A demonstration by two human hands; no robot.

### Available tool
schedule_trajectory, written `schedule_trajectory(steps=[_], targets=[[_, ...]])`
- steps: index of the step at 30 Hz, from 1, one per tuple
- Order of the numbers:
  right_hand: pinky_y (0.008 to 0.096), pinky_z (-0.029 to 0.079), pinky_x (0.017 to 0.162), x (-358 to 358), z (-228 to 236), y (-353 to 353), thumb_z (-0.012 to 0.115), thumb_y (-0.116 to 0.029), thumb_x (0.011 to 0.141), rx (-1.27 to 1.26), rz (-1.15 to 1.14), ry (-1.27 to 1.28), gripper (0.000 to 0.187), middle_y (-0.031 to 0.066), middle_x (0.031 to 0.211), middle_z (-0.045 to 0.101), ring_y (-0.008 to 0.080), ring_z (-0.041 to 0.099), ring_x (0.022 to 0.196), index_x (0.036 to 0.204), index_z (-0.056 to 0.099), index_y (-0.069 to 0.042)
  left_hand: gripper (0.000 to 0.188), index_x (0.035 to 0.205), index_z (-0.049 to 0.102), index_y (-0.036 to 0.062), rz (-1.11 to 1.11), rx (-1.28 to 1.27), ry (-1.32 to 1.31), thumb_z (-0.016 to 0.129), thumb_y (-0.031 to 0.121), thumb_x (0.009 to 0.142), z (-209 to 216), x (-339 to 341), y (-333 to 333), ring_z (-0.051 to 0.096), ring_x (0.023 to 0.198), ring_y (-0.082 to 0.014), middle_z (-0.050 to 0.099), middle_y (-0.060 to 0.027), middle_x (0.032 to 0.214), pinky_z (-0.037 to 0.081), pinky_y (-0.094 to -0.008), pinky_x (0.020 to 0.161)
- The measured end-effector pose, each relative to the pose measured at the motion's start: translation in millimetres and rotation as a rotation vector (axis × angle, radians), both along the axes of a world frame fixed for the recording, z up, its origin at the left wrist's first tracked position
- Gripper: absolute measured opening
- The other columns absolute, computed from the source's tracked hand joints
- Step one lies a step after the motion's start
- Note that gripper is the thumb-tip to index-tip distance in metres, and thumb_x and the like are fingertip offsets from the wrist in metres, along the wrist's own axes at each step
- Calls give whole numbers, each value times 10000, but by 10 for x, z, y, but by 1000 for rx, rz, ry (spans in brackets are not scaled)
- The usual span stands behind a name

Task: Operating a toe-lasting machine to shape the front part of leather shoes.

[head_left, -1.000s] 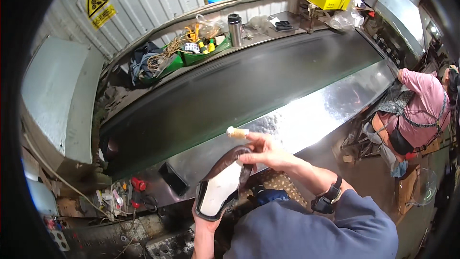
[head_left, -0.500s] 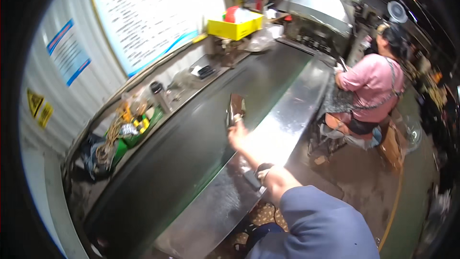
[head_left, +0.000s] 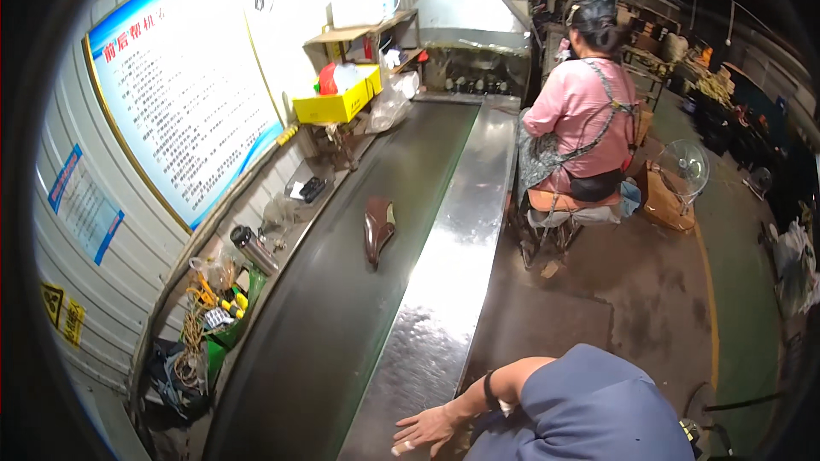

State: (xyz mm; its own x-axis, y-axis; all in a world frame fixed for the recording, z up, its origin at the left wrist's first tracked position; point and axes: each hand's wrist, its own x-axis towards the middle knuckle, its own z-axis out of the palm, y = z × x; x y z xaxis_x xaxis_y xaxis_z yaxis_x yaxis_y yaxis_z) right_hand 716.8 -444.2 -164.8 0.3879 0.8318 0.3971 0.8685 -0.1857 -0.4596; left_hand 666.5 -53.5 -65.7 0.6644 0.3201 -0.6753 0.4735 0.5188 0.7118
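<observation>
A glossy dark brown leather shoe upper (head_left: 377, 230), narrow and pointed with a pale inner side, lies by itself on the dark conveyor belt (head_left: 299, 333). My right hand (head_left: 427, 428) is well away from it, near the lower edge of the picture. Its fingers are spread, with nothing held in them, over the shiny metal strip (head_left: 427, 346) beside the belt. Whether the palm touches the metal I cannot tell. Something pale wraps one finger, and a dark band circles the wrist. My left hand is out of sight.
A person in pink (head_left: 589, 115) sits at the far right of the metal strip. A metal hood (head_left: 474, 17) stands at the belt's far end. Along the left ledge are a yellow box (head_left: 342, 102), a thermos (head_left: 254, 249) and coiled cord (head_left: 190, 358). A fan (head_left: 683, 166) stands on the right.
My right hand has let go of the shoe upper on the belt and drawn back toward the lower edge. The view has turned, so the belt now runs more upright.
</observation>
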Motion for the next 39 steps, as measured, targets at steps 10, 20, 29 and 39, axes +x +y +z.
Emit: schedule_trajectory(steps=[10, 20, 29, 39], targets=[[472, 488, 734, 230, 295, 458, 631, -133, 862, 29, -498, 630, 658, 166, 900, 674, 365, 658, 844, 1476, 398, -97, 355, 1212, 588, -16, 100, 902, -123, 642, 150, 904, -527, 1077, 2265, 599, 1055, -319, 619, -206, 1141, 530, -429, 902], [406, 519, 777, 915, 655, 1144, 601, -155, 864, 137, -738, 829, 731, 208, 961, 687, 282, 683, 833, 1547, 344, -109, 256, 1081, 656, -24, -642, 1137, -137, 660, 148, 891, -809, 1729, 3254, 621, 984, -281, 662, -172, 1021, 531, -395, 863], [358, 491, 767, 1236, 605, 2329, 619, -215, 957, 14, -484, 1004, 762, 110, 825, 593, 198, 558, 770, 1591, 216, -90, 863, 1436, 453, 117, -552, 1613, 539, 815, 492, 747, -529, 1666, 3746, 425, 1352, -453, 513, -257, 1408, 330, -629, 1076], [615, 362, 1089, 1195, 1074, 2802, 731, -300, 928, 459, -481, 1899, 1046, 134, 1572, 330, 300, 285, 1462, 1608, -63, -284, 443, 1210, 638, -104, -690, 909, -244, 675, 264, 967, 177, 1827, 2815, 691, 1001, -271, 705, -210, 1117, 540, -358, 895]])
